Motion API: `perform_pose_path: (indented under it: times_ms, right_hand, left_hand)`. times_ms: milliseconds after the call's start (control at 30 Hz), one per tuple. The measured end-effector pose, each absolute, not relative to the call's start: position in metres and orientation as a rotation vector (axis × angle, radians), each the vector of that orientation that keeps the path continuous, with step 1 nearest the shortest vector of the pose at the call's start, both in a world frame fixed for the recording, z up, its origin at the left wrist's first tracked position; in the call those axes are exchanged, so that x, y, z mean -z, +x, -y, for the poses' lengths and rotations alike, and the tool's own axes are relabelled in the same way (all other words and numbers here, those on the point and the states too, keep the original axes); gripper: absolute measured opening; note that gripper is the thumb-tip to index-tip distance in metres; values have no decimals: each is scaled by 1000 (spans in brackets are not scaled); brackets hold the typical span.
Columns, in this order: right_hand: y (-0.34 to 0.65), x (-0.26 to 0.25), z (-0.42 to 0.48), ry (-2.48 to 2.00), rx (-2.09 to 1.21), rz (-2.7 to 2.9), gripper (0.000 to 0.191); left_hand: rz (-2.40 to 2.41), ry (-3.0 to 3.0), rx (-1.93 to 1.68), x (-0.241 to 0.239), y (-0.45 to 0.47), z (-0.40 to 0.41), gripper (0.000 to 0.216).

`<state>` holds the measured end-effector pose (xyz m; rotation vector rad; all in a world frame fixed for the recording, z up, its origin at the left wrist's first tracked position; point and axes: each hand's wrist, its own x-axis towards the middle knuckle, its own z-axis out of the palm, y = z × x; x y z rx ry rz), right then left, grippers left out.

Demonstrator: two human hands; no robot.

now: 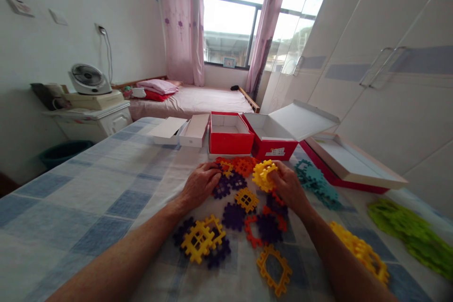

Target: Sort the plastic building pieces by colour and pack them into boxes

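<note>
My right hand (284,180) is closed on a small stack of yellow interlocking plastic pieces (263,175), lifted a little over the pile. My left hand (203,180) has its fingers bent around the edge of a yellow interlocking plastic piece (227,168) at the back of the pile. Purple pieces (233,216) and orange-red pieces (244,166) lie mixed around both hands. More yellow window-shaped pieces (247,199) rest among them. Nearer to me lie a yellow piece (198,241) on purple ones and a yellow frame with an oval opening (274,269).
Teal pieces (314,181), yellow pieces (359,250) and lime-green pieces (412,233) form separate heaps at right. Along the back stand white boxes (194,138), a red box (231,143), a lidded red box (274,148) and a shallow box (357,163). A bed (212,99) lies beyond.
</note>
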<state>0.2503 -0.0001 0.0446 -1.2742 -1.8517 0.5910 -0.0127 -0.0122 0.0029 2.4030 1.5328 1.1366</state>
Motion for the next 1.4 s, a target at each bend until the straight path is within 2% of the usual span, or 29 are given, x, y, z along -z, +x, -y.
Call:
perform_pose_path:
  times_ms: [133, 233, 400, 600, 800, 1033, 1233, 1333, 1400]
  right_hand:
    - [249, -51, 6, -1104, -883, 1764, 26]
    - [242, -49, 13, -1073, -1012, 1948, 19]
    - [224, -43, 26, -1209, -632, 2345, 11]
    - [217, -33, 28, -1239, -386, 2396, 7]
    - [219, -30, 28, -1216, -437, 2287, 11]
    - [230, -47, 26, -1193, -1074, 1925, 10]
    - [236, -55, 27, -1095, -1280, 1691, 15]
    - [263, -79, 34, -1079, -1201, 1560, 21]
    - [295, -96, 42, -1221, -922, 1524, 23]
  left_hand:
    - [-1541, 2413, -1127, -3, -13, 12, 29]
    - [-1550, 2419, -1122, -3, -13, 12, 29]
    - [-1554, 2408, -1127, -3, -12, 12, 29]
    - [-1532, 2410, -1138, -2, -13, 11, 29]
    - [-1528, 2406, -1150, -1, -13, 11, 29]
    - [-1536, 2401, -1128, 0, -14, 10, 30]
    - [-1533, 2414, -1130, -1, -14, 11, 34]
    - [-1535, 2410, -1138, 0, -17, 9, 37]
    - [-1537, 2408, -1142, 2, -18, 8, 37]
